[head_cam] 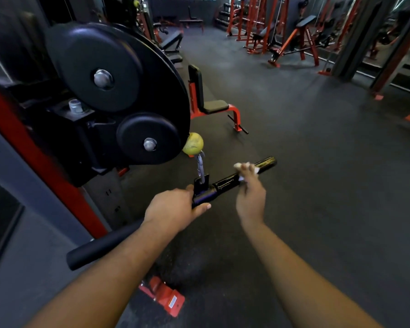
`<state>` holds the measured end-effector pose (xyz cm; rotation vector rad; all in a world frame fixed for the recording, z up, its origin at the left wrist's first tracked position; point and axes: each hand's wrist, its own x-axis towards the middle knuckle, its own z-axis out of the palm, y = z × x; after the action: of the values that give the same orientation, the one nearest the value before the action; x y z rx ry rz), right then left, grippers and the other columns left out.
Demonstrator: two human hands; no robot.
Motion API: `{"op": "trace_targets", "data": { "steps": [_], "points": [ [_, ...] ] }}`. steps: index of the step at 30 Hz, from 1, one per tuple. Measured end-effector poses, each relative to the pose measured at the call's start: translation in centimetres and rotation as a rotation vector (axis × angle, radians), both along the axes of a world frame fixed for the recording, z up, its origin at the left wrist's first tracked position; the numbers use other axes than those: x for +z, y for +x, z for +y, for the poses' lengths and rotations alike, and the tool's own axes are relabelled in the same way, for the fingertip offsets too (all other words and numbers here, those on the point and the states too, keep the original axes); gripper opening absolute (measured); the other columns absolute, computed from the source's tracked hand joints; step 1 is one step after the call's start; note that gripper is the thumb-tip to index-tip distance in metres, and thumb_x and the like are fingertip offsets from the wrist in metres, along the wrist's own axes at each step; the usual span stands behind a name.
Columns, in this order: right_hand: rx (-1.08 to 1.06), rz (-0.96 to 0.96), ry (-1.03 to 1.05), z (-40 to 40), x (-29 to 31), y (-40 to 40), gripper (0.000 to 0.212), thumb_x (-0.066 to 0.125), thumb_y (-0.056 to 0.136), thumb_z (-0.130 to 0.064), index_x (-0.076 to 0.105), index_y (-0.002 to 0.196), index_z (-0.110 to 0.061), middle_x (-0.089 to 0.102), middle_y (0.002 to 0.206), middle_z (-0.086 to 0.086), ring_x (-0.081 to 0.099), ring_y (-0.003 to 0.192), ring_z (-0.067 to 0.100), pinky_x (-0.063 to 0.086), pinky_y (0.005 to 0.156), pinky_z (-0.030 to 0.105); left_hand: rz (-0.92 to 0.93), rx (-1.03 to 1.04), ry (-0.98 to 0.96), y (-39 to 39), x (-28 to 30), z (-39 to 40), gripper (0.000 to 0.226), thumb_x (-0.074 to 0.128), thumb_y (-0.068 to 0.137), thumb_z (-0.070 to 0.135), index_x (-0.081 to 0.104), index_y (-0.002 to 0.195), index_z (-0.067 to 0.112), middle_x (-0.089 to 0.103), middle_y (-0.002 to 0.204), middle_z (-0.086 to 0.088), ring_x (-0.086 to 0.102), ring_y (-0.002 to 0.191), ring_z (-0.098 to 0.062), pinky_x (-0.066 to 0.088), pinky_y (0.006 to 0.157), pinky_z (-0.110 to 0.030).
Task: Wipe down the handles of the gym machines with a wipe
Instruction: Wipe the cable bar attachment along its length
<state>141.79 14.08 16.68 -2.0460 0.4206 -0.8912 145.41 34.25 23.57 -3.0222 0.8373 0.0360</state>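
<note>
A black straight bar handle [225, 184] hangs from a metal clip [200, 168] under a yellow ball stopper [193, 143] on a cable machine. My left hand [174, 210] grips the bar just left of its centre bracket. My right hand [250, 195] holds a white wipe [243, 167] wrapped over the bar's right grip, which looks wet and shiny. The bar's right end [269, 160] sticks out past the wipe. Its left grip [100, 248] runs down to the lower left, behind my left forearm.
The cable machine's black pulleys [115, 74] and red frame [38, 157] stand close on the left. A red foot plate [166, 298] lies on the floor below my arms. A red and black bench [211, 105] sits ahead. Red racks [291, 39] line the far right.
</note>
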Motion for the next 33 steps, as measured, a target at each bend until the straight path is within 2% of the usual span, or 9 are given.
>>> {"op": "trace_targets", "data": {
  "steps": [5, 10, 15, 18, 22, 24, 27, 31, 33],
  "points": [
    [0.347, -0.100, -0.039, 4.6, 0.7, -3.2, 0.052, 0.045, 0.093, 0.016, 0.066, 0.133, -0.009, 0.062, 0.140, -0.001, 0.049, 0.140, 0.012, 0.035, 0.120, 0.032, -0.025, -0.009, 0.022, 0.3, 0.6, 1.3, 0.064, 0.041, 0.092, 0.079, 0.049, 0.131, 0.030, 0.062, 0.086, 0.008, 0.065, 0.077, -0.014, 0.060, 0.072, -0.038],
    [-0.069, -0.100, -0.067, -7.0, 3.5, -1.0, 0.045, 0.045, 0.092, 0.010, 0.070, 0.124, -0.009, 0.069, 0.128, 0.002, 0.062, 0.125, 0.020, 0.045, 0.112, 0.040, -0.036, -0.028, 0.019, -0.3, 0.5, 1.3, 0.063, 0.038, 0.092, 0.080, 0.050, 0.128, 0.029, 0.057, 0.083, 0.009, 0.065, 0.077, -0.016, 0.059, 0.070, -0.038],
    [-0.009, 0.230, -0.292, -7.1, 2.0, 0.3, 0.038, 0.043, 0.093, 0.000, 0.072, 0.117, -0.004, 0.068, 0.125, 0.016, 0.058, 0.128, 0.035, 0.036, 0.111, 0.033, -0.014, -0.029, 0.012, -0.4, 0.5, 0.6, 0.063, 0.037, 0.093, 0.080, 0.049, 0.129, 0.030, 0.055, 0.082, 0.009, 0.063, 0.077, -0.016, 0.052, 0.064, -0.036],
    [0.115, 0.133, -0.290, -0.3, 0.8, -1.3, 0.043, 0.042, 0.095, 0.001, 0.068, 0.128, -0.009, 0.064, 0.135, 0.008, 0.051, 0.136, 0.022, 0.021, 0.116, 0.011, -0.032, -0.024, 0.018, -0.1, 0.5, 0.8, 0.063, 0.039, 0.092, 0.080, 0.051, 0.129, 0.031, 0.056, 0.082, 0.009, 0.064, 0.077, -0.016, 0.054, 0.066, -0.035],
    [0.412, 0.000, -0.207, 4.5, 1.5, -3.4, 0.051, 0.045, 0.093, 0.010, 0.065, 0.135, -0.011, 0.060, 0.140, -0.004, 0.045, 0.140, 0.003, 0.030, 0.118, 0.019, -0.023, 0.007, 0.016, 0.1, 0.6, 1.4, 0.063, 0.043, 0.091, 0.079, 0.052, 0.130, 0.031, 0.057, 0.085, 0.008, 0.067, 0.082, -0.019, 0.057, 0.071, -0.036],
    [0.321, -0.073, -0.091, 1.9, 2.4, -3.1, 0.050, 0.046, 0.093, 0.011, 0.067, 0.132, -0.013, 0.062, 0.134, -0.005, 0.053, 0.131, -0.001, 0.039, 0.113, 0.020, -0.013, 0.003, 0.011, 0.0, 0.5, 1.5, 0.065, 0.041, 0.091, 0.081, 0.052, 0.130, 0.031, 0.058, 0.086, 0.008, 0.067, 0.082, -0.019, 0.059, 0.072, -0.038],
    [-0.004, -0.010, -0.053, -4.6, 3.2, -1.4, 0.048, 0.046, 0.094, 0.012, 0.067, 0.130, -0.011, 0.062, 0.132, -0.005, 0.057, 0.131, 0.019, 0.038, 0.115, 0.028, -0.014, -0.005, 0.008, -0.5, 0.6, 1.1, 0.065, 0.037, 0.091, 0.082, 0.052, 0.127, 0.029, 0.059, 0.086, 0.006, 0.067, 0.083, -0.019, 0.058, 0.071, -0.038],
    [-0.020, 0.141, -0.204, -5.5, 2.1, -0.7, 0.047, 0.047, 0.088, 0.019, 0.068, 0.126, -0.001, 0.063, 0.137, 0.011, 0.051, 0.136, 0.036, 0.030, 0.114, 0.028, 0.011, -0.013, 0.000, -1.0, 0.6, 0.6, 0.065, 0.036, 0.092, 0.082, 0.052, 0.126, 0.029, 0.062, 0.089, 0.006, 0.067, 0.082, -0.018, 0.058, 0.072, -0.038],
    [0.029, 0.110, -0.214, -1.9, 1.0, -1.7, 0.055, 0.049, 0.089, 0.017, 0.064, 0.135, -0.008, 0.059, 0.143, 0.004, 0.052, 0.137, 0.029, 0.033, 0.116, 0.031, 0.007, -0.014, 0.006, -0.8, 0.7, 0.7, 0.064, 0.037, 0.092, 0.081, 0.052, 0.126, 0.030, 0.062, 0.088, 0.007, 0.067, 0.082, -0.017, 0.059, 0.072, -0.038]
  ]
}}
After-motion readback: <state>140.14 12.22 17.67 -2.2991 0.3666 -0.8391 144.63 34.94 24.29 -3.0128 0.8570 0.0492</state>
